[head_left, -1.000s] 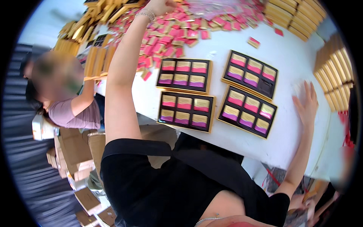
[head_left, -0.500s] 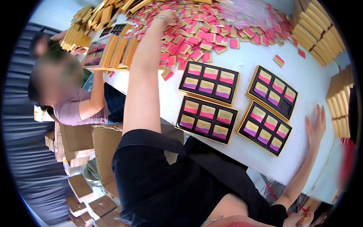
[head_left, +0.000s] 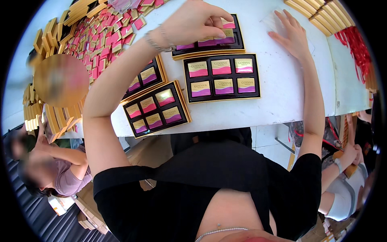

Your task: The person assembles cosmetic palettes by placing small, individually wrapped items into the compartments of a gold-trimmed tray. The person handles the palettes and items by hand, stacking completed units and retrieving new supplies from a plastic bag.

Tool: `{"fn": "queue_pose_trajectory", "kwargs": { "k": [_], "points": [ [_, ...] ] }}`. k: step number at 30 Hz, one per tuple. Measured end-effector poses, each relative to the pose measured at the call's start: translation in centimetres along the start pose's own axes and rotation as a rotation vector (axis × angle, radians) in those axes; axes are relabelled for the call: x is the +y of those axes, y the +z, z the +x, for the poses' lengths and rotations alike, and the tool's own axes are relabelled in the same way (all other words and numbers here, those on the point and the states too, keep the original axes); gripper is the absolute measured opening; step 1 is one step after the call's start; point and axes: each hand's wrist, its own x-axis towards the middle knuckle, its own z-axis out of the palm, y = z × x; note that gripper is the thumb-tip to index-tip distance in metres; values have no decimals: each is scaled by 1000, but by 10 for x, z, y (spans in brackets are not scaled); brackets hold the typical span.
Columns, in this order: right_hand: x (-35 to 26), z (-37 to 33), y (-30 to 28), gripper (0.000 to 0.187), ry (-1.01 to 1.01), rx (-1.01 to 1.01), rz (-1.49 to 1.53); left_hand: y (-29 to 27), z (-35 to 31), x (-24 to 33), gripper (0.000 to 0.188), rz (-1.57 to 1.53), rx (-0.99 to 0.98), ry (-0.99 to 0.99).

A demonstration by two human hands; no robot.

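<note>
My left hand (head_left: 197, 25) reaches over the far chocolate box (head_left: 209, 52), thumb and fingers pinched on a gold-and-purple wrapped chocolate (head_left: 226, 39) at its near right slot. My fingers hide part of that box. Just nearer stands another box (head_left: 221, 97), its black tray filled with gold-and-pink pieces behind and gold-and-purple ones in front. Two more boxes lie to the left: a filled one (head_left: 175, 123) by the table edge, and one (head_left: 158, 86) partly covered by my forearm. My right hand (head_left: 292, 38) rests open, fingers spread, on the white table beside a clear plastic piece (head_left: 271, 19).
A heap of wrapped chocolates (head_left: 109, 44) spreads at the far left, with gold boxes (head_left: 50, 36) stacked around it. More gold boxes (head_left: 322, 14) and red ribbons (head_left: 354, 48) are at the right. Co-workers sit at the left (head_left: 68, 171) and right (head_left: 342, 189).
My left hand has come back from the heap to the far box, with a wrapped chocolate. My view has turned right, and my right hand has moved farther up the table.
</note>
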Motion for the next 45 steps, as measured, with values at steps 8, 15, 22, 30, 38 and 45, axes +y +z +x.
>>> {"fn": "queue_pose_trajectory", "kwargs": {
  "k": [8,15,22,30,38,45],
  "points": [
    [-8,-4,-6,66,20,-20,43,2,-36,-27,51,444,151,86],
    [-12,-1,-11,66,51,-19,93,14,-61,-38,70,691,-165,-127],
    [-9,2,-9,68,97,-14,89,30,-5,-73,65,856,-11,10],
    [-15,4,-17,70,146,-65,51,62,40,-45,72,829,-15,106],
    [-27,31,-58,65,-37,24,652,65,37,-53,80,723,74,171],
    [-62,75,-82,68,-252,18,614,71,38,-58,84,671,172,164]
  ]
}}
